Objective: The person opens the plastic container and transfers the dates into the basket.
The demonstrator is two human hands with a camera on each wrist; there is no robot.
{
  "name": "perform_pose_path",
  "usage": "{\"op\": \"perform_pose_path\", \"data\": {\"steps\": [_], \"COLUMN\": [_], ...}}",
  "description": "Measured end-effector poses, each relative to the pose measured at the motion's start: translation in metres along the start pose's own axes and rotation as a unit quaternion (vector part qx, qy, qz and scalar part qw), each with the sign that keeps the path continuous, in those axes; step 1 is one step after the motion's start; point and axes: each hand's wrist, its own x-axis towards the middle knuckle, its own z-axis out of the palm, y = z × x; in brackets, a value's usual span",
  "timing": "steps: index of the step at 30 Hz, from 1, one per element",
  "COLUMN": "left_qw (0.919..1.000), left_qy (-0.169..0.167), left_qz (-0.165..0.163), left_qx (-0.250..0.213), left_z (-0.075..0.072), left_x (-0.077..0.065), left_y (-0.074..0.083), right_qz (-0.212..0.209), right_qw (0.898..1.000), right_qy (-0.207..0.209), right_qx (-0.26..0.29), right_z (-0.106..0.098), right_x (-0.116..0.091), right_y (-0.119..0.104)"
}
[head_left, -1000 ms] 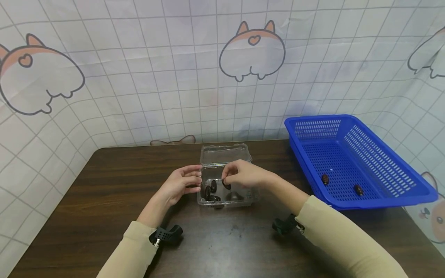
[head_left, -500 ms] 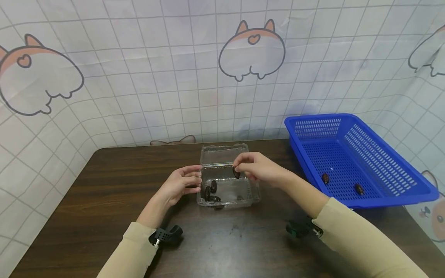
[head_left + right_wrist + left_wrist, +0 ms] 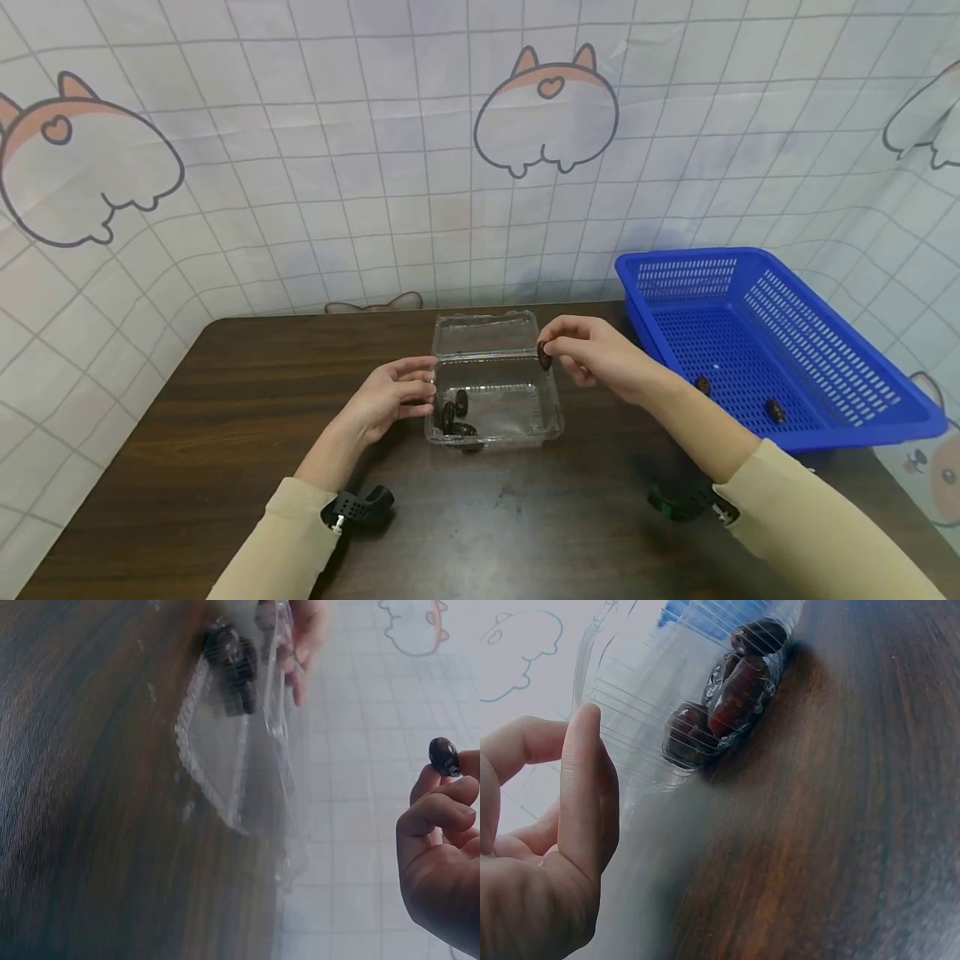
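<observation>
A clear plastic clamshell box [image 3: 495,412] sits on the table with its lid [image 3: 486,335] folded back toward the wall. Several dark brown dates [image 3: 460,427] lie in its left end; through the clear wall they look glossy and reddish in the left wrist view [image 3: 739,694]. Fairly straight fingers of my left hand [image 3: 384,398] rest against the box's left side. My right hand [image 3: 592,352] pinches a single date [image 3: 544,356] between thumb and fingertips, raised over the box's back right corner. The right wrist view also has this date [image 3: 444,756] at the fingertips.
At the right of the table stands a blue slotted plastic basket [image 3: 832,437] with two dates [image 3: 776,410] on its floor. A white grid-patterned cloth [image 3: 360,167] hangs behind the dark wooden table [image 3: 225,400].
My right hand has lifted the date up out of the box and moved right with it, toward the basket. The left hand and the box have stayed put.
</observation>
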Motion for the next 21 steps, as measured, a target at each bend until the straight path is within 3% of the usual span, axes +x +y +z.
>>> {"op": "perform_pose_path", "data": {"steps": [21], "left_qw": [0.9999], "left_qy": [0.002], "left_qz": [-0.003], "left_qx": [-0.011], "left_z": [0.000], "left_x": [0.001], "left_y": [-0.001], "right_qz": [0.014], "right_qw": [0.997], "right_qy": [0.066], "right_qx": [0.033], "right_z": [-0.054], "right_x": [-0.039], "right_y": [-0.011]}}
